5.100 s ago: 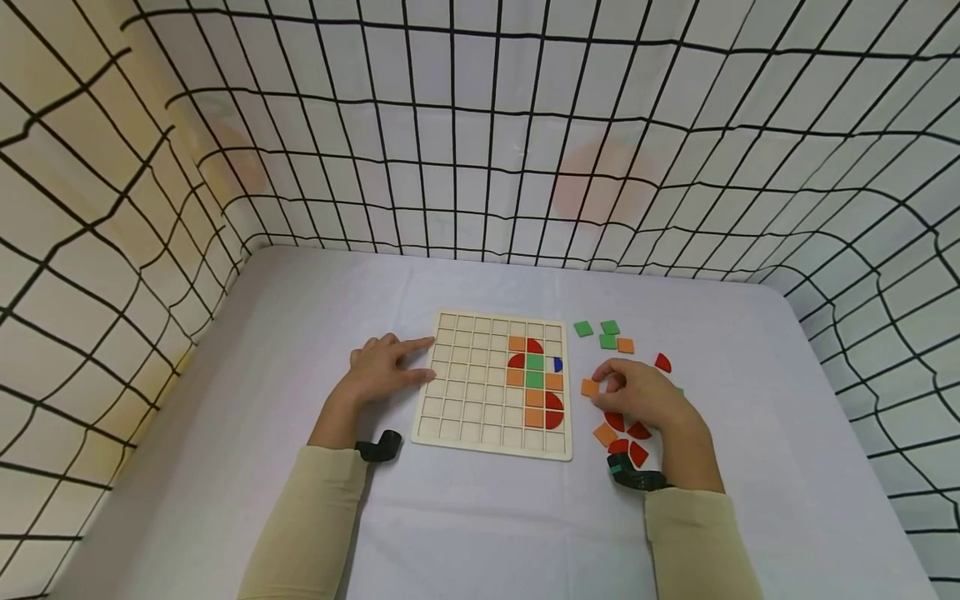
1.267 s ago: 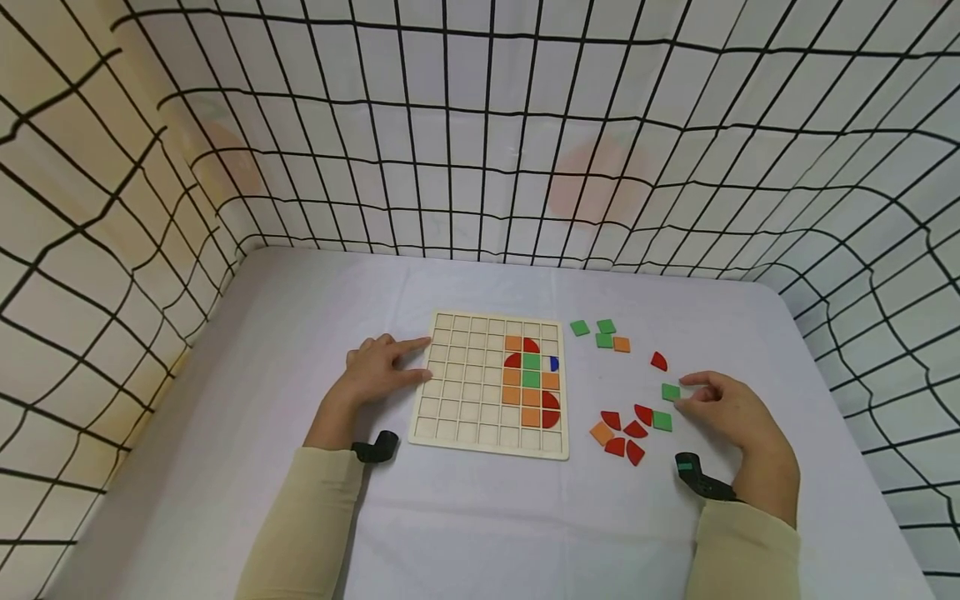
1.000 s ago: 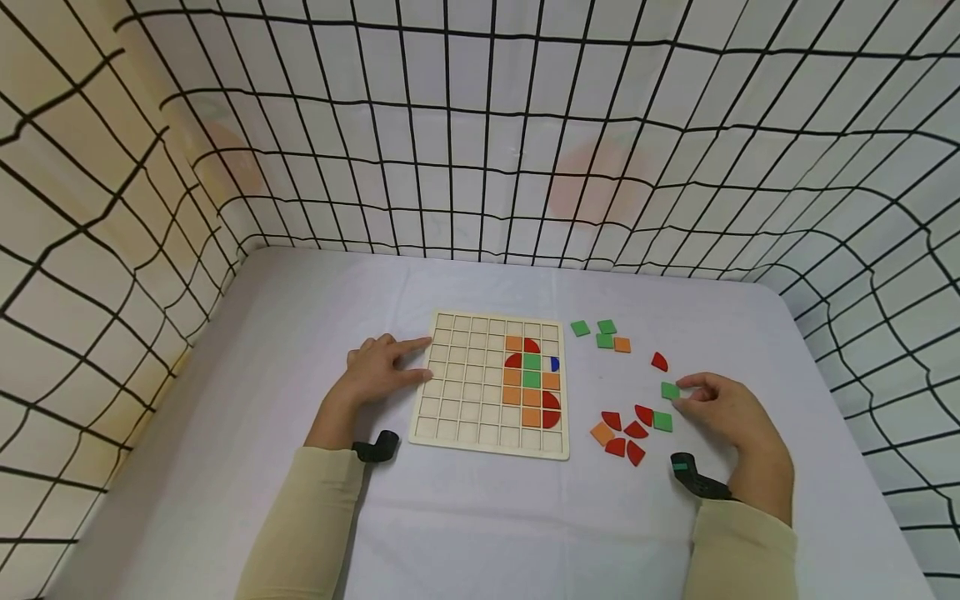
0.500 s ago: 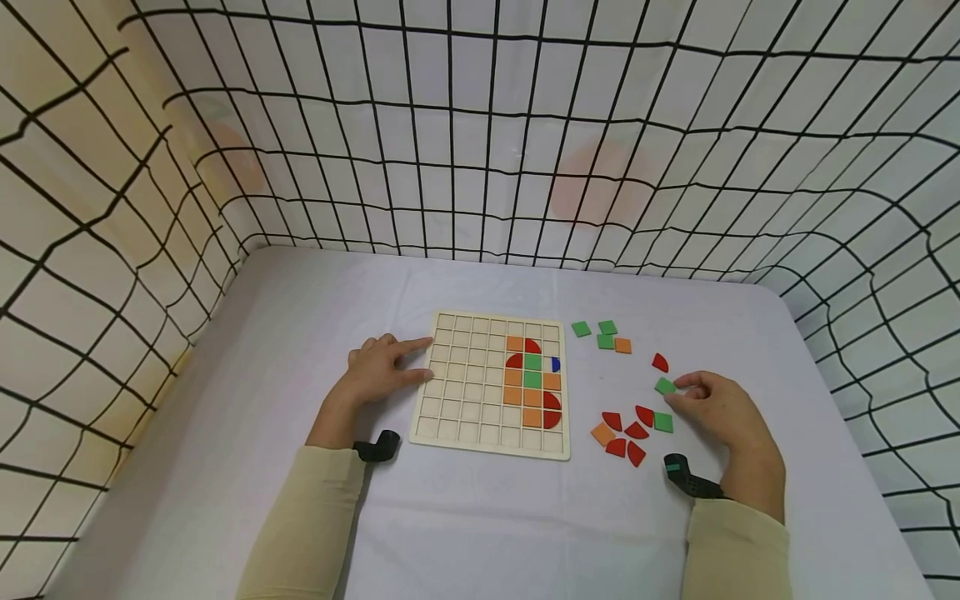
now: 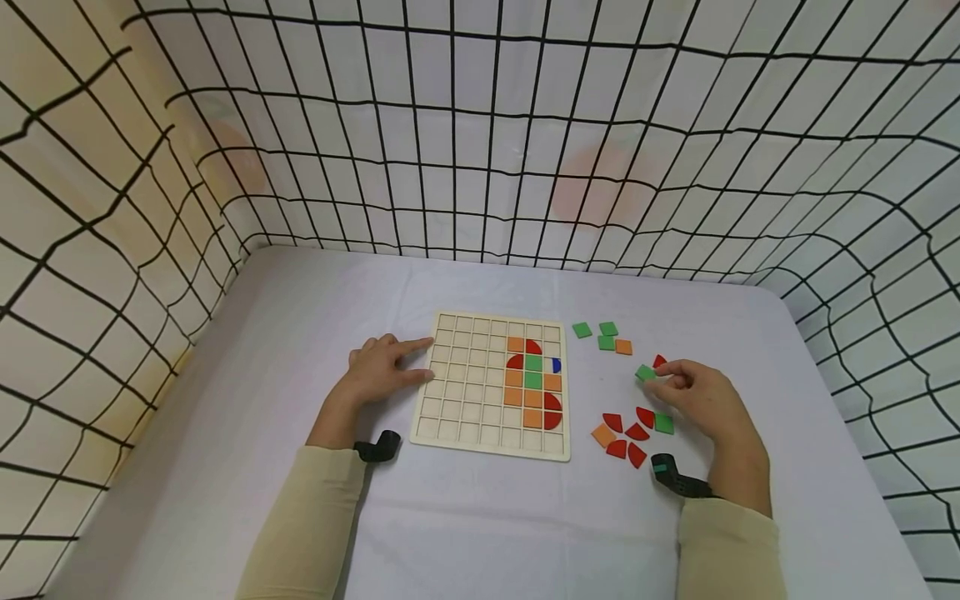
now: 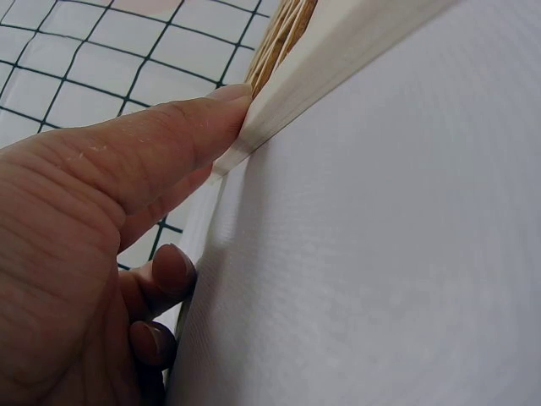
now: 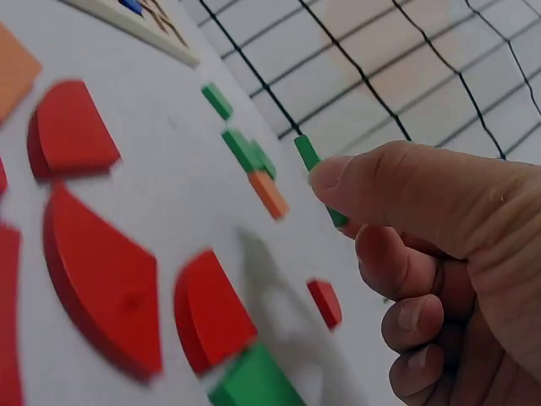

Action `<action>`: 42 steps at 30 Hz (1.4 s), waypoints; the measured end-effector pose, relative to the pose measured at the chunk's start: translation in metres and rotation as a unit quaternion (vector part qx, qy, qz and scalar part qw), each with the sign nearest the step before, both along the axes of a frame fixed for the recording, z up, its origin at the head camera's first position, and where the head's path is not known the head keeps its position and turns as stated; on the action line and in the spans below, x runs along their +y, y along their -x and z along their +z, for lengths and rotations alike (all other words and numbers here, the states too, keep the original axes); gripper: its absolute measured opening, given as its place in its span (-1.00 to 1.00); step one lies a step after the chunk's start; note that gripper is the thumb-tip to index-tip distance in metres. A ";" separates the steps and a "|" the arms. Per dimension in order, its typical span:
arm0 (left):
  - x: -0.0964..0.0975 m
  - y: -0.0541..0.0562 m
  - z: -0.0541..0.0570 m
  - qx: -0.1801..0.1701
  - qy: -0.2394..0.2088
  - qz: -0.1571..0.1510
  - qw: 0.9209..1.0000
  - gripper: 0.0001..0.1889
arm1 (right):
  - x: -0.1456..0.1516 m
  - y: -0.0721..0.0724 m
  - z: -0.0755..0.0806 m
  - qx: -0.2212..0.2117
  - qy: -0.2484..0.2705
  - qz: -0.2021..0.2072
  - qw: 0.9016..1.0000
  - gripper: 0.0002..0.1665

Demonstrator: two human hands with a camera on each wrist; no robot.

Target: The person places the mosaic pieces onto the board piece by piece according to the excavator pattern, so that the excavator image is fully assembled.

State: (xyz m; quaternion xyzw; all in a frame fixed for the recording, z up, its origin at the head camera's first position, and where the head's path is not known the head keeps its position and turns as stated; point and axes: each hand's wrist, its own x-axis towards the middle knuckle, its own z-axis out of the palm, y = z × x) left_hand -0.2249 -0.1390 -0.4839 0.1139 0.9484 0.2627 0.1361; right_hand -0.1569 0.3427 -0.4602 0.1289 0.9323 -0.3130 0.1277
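My right hand (image 5: 697, 400) pinches a green square tile (image 5: 645, 373) between thumb and fingers, to the right of the board. In the right wrist view the green tile (image 7: 306, 150) is held up, tilted, above the tabletop. Just behind it, a red quarter-circle piece (image 5: 660, 361) lies partly covered by the fingers. On the left, my left hand (image 5: 375, 367) touches the edge of the pale wooden grid board (image 5: 472, 387) with straight index finger and thumb. Orange and green squares, red quarter-circles and a blue half-round piece (image 5: 557, 365) sit in cells on the board's right side.
Three green squares (image 5: 582, 330) and an orange square (image 5: 623, 347) lie beyond the board's right edge. Nearer lie several red quarter-circles (image 5: 637, 431), an orange square (image 5: 603, 435) and a green square (image 5: 663, 423). Black netting (image 5: 487, 167) surrounds the white-covered table.
Earlier the right hand held an orange square, which now sits in the board. Since then it has picked up the green square and carried it leftward and away. The left hand stays put.
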 end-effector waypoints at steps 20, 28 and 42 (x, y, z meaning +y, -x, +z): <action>-0.001 -0.001 -0.001 0.003 -0.002 0.000 1.000 -0.31 | -0.084 0.010 0.024 0.008 0.006 0.102 0.995 -0.56; 0.000 0.000 -0.001 0.006 0.000 0.003 1.000 -0.31 | -0.106 0.008 0.025 0.005 0.021 0.127 0.992 -0.64; 0.001 0.000 -0.002 0.003 0.001 0.006 1.000 -0.31 | -0.143 0.008 0.005 0.031 0.029 0.229 0.973 -0.79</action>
